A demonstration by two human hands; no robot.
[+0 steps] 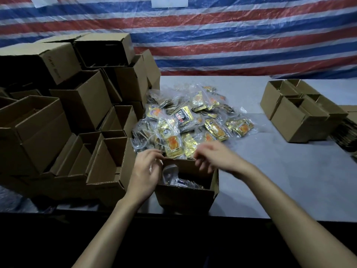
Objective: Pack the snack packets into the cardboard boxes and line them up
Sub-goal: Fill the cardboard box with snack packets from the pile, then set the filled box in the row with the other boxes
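An open cardboard box [185, 196] stands at the table's near edge with a few packets [173, 176] lying inside. Behind it spreads a heap of snack packets [189, 120] in gold and clear wrap. My left hand [144, 171] hovers over the box's left rim, fingers loosely curled, nothing visibly in it. My right hand [214, 155] hangs over the box's far right corner, fingers drooping toward the opening and holding nothing. Both hands are slightly blurred.
Many empty cardboard boxes [73, 117] are stacked on the left, touching the working box. Several boxes [297, 111] stand in a group at the right, with dark packets [345, 136] beside them. A striped tarpaulin [212, 35] hangs behind the grey table [280, 171].
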